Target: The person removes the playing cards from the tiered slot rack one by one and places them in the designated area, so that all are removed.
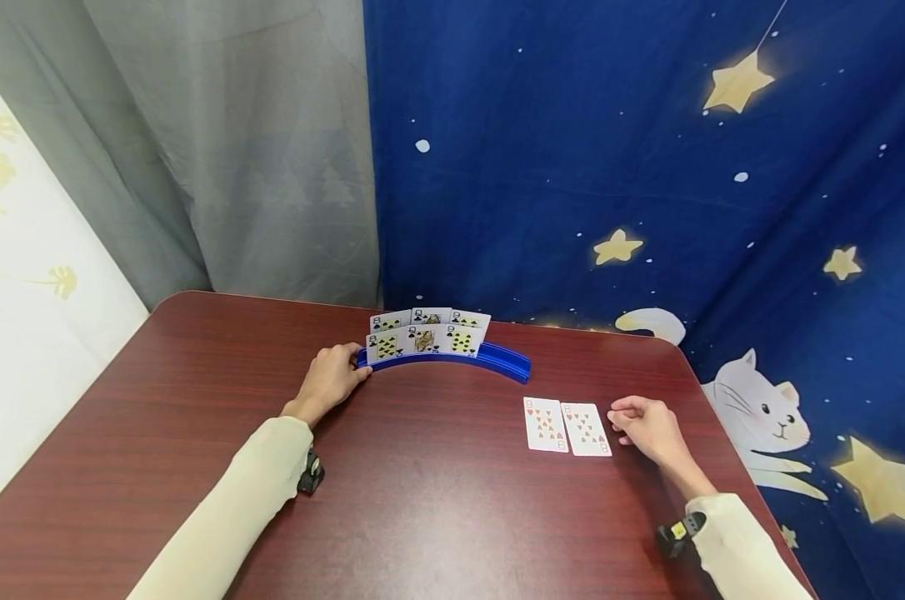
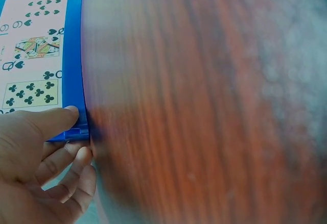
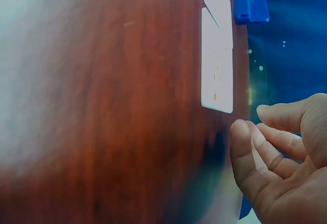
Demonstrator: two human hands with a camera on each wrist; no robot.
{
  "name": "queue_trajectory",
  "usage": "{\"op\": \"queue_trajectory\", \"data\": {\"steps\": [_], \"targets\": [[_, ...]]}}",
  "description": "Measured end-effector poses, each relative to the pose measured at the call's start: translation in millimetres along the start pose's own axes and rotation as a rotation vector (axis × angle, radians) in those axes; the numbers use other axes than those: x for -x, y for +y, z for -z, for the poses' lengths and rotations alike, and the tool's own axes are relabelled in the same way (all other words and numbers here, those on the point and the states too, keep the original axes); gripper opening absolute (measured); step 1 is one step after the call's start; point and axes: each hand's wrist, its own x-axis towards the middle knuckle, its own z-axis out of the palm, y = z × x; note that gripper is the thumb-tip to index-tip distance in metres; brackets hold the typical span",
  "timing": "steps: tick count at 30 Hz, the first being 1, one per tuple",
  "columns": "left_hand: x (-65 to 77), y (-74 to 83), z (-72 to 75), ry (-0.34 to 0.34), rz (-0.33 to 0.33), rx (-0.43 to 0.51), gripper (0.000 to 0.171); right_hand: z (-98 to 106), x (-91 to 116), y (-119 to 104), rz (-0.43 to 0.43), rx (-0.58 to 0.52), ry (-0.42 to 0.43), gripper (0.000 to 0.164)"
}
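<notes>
A curved blue card holder (image 1: 503, 363) stands toward the back of the table, with playing cards (image 1: 424, 339) upright in two rows. Queen and club cards show in its front row, the queen being a spade (image 2: 37, 47). My left hand (image 1: 331, 377) grips the holder's left end, thumb (image 2: 61, 119) on the front wall and fingers curled behind and below. To the right, two red heart cards lie face up side by side, a nine (image 1: 546, 424) and another heart card (image 1: 587, 429). Just right of them hovers my right hand (image 1: 647, 427), its fingers loosely bent around nothing.
The dark red wooden table (image 1: 422, 517) spreads out in front, its back edge close behind the holder. A blue curtain (image 1: 512, 167) with stars hangs beyond it, next to a grey curtain (image 1: 272, 167). Dark wrist cameras (image 1: 312, 473) sit on both sleeves.
</notes>
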Motion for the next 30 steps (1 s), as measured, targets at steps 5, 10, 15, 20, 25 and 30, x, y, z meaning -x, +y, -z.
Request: {"op": "queue_trajectory", "data": {"steps": [5,10,15,20,25,30], "targets": [[1.4,-0.9,0.3,-0.003,0.006,0.005,0.040,-7.8,-7.4,-14.8,0.066,0.043,0.070,0.019],[2.7,-1.4,0.7,-0.002,0.011,0.011,0.039,-25.4,-16.0,-36.8,0.116,0.007,0.144,0.023],[2.5,-1.1,0.3,0.002,0.008,0.004,0.038,-43.5,-25.8,-61.4,0.154,-0.142,0.139,0.026],[3.0,-0.5,1.0,0.005,0.003,-0.005,0.039,-64.0,-37.6,-80.5,0.182,-0.298,0.076,0.027],[2.2,0.3,1.0,0.006,0.001,0.003,0.039,-82.4,-45.9,-97.4,0.204,-0.372,0.050,0.030],[2.0,0.9,0.5,0.010,0.000,0.010,0.039,-96.0,-49.6,-111.6,0.208,-0.427,0.043,0.030]]}}
